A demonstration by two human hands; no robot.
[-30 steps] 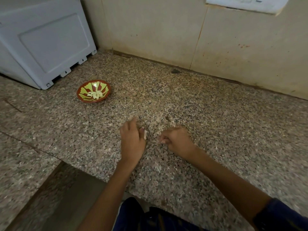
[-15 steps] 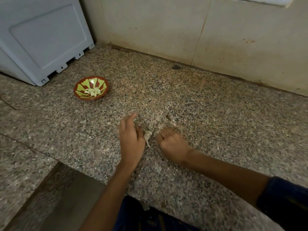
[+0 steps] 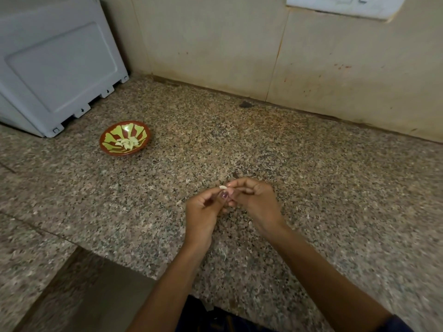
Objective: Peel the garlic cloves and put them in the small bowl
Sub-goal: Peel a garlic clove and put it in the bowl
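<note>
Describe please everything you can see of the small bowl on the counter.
The small bowl is round and shallow, with a red-brown rim and yellow-green petal-like panels inside. It looks glazed. It stands upright on the speckled stone counter, near a grey appliance, away from both hands. Several pale peeled garlic cloves lie in it. Nothing else touches it.

The counter point(image 3: 311, 188) is speckled stone, smooth with a dull sheen. The small bowl point(image 3: 107, 140), left of centre, looks glazed and glossy, red-brown with green patches. The grey box point(image 3: 55, 68) at upper left is matt plastic; the wall point(image 3: 215, 44) behind is smooth, stained beige tile.
</note>
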